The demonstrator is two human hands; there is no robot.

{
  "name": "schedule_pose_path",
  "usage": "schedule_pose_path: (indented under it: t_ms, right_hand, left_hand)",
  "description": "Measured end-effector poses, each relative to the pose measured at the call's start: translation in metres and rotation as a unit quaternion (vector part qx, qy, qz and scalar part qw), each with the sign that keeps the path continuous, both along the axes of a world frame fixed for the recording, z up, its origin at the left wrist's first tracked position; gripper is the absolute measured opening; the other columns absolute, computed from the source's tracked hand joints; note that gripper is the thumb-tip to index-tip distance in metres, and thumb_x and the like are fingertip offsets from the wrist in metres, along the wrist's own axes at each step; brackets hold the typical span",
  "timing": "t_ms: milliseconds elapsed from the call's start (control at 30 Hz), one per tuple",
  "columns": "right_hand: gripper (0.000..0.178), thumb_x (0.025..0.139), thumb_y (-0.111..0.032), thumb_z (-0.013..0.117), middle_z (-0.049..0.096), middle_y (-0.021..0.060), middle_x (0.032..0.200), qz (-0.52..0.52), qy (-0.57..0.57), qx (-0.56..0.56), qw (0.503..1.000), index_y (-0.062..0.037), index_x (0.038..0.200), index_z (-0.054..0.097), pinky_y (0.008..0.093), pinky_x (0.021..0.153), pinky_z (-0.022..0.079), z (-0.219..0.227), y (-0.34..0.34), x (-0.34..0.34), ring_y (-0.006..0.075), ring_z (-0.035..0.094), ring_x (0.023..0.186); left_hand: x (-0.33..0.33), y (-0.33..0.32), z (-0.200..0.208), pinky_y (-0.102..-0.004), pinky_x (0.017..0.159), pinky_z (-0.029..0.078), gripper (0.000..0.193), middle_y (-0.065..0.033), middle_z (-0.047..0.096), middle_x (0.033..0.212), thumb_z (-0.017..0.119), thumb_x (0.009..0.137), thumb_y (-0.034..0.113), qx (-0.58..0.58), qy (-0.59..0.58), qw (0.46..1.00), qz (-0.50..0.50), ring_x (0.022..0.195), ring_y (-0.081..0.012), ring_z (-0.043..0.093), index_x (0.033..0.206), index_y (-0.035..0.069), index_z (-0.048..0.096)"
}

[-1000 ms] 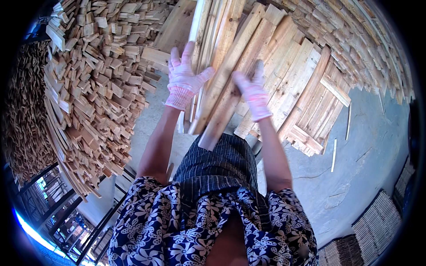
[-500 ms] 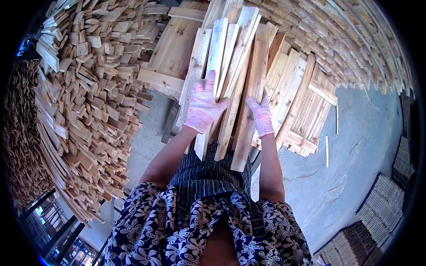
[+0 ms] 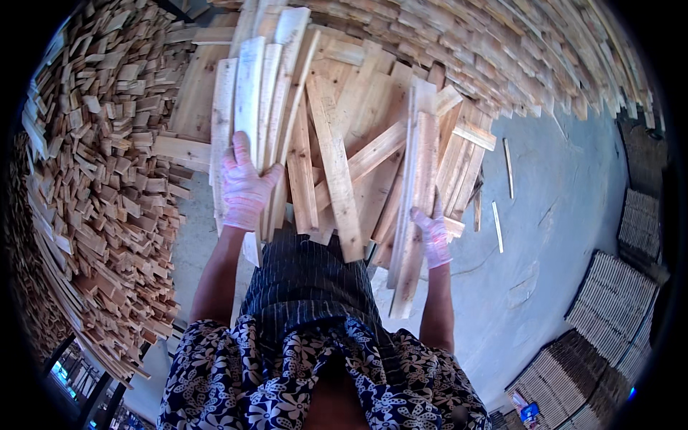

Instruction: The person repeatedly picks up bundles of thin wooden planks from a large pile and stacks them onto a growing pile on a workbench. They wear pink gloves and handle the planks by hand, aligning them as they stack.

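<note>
Boards on the left [image 3: 248, 93] sit right under the left hand [image 3: 246, 188]; fingers stretched along them, thumb spread wide, so it's pretty open and touching; right-side boards [image 3: 424, 161] are just inside the right hand [image 3: 432, 235], which touches their edge; can't tell if it's really gripping; loose planks [image 3: 335, 165] lie between.

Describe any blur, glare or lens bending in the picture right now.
In the head view, the stacked boards at upper right look smeared; in the head view, a pale plank under the left hand looks nearly white; in the head view, the grey floor has a bluish cast, and the fisheye frame darkens to black at both sides.
</note>
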State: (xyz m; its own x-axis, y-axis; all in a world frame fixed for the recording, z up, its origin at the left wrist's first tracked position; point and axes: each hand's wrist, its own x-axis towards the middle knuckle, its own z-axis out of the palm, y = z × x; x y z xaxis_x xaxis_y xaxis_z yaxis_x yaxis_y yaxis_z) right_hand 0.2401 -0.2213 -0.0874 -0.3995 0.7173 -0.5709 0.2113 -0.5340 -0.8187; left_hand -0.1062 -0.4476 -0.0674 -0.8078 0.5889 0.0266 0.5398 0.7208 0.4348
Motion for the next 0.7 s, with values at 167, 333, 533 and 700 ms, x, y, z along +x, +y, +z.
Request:
schedule_pose_path:
  t_ms: [167, 333, 533, 700]
  right_hand:
    - [0.099, 0.083, -0.027, 0.080, 0.051, 0.0226, 0.141, 0.047, -0.266, 0.198, 0.942, -0.0132, 0.163, 0.023, 0.0419, 0.106, 0.048, -0.077, 0.072, 0.063, 0.0347, 0.056, 0.125]
    - [0.099, 0.083, -0.041, 0.076, 0.043, 0.0288, 0.142, 0.154, -0.513, 0.230, 0.812, -0.0223, 0.163, 0.020, 0.0499, 0.110, 0.043, -0.027, 0.073, -0.001, 0.0454, 0.047, 0.134]
    - [0.105, 0.085, -0.033, 0.077, 0.041, 0.0248, 0.156, 0.139, -0.333, 0.216, 0.907, -0.0173, 0.166, 0.012, 0.0413, 0.112, 0.040, -0.084, 0.105, 0.049, 0.0397, 0.048, 0.138]
    - [0.097, 0.088, -0.037, 0.070, 0.048, 0.0291, 0.146, 0.101, -0.374, 0.257, 0.885, -0.0293, 0.165, 0.013, 0.0470, 0.108, 0.046, -0.051, 0.098, 0.065, 0.0453, 0.055, 0.129]
  left_hand:
    - [-0.002, 0.016, 0.001, -0.0504, 0.103, 0.047, 0.099, -0.0314, 0.045, 0.132, 0.080, 0.080, 0.021, -0.007, -0.028, 0.999, 0.031, 0.118, -0.0483, 0.052, 0.158, 0.004, 0.021]
    - [-0.013, -0.003, 0.006, -0.0390, 0.099, 0.054, 0.096, -0.0226, 0.051, 0.132, 0.073, 0.079, 0.001, 0.165, -0.128, 0.977, 0.033, 0.114, -0.0329, 0.060, 0.158, 0.004, 0.020]
    - [0.057, 0.085, 0.059, -0.0431, 0.102, 0.051, 0.095, -0.0204, 0.052, 0.136, 0.072, 0.082, 0.003, 0.195, -0.346, 0.917, 0.032, 0.122, -0.0304, 0.057, 0.159, 0.005, 0.018]
    - [0.116, 0.162, -0.010, -0.0530, 0.108, 0.044, 0.099, -0.0282, 0.047, 0.139, 0.076, 0.082, 0.032, -0.182, -0.130, 0.975, 0.007, 0.129, -0.0441, 0.052, 0.159, 0.008, 0.018]
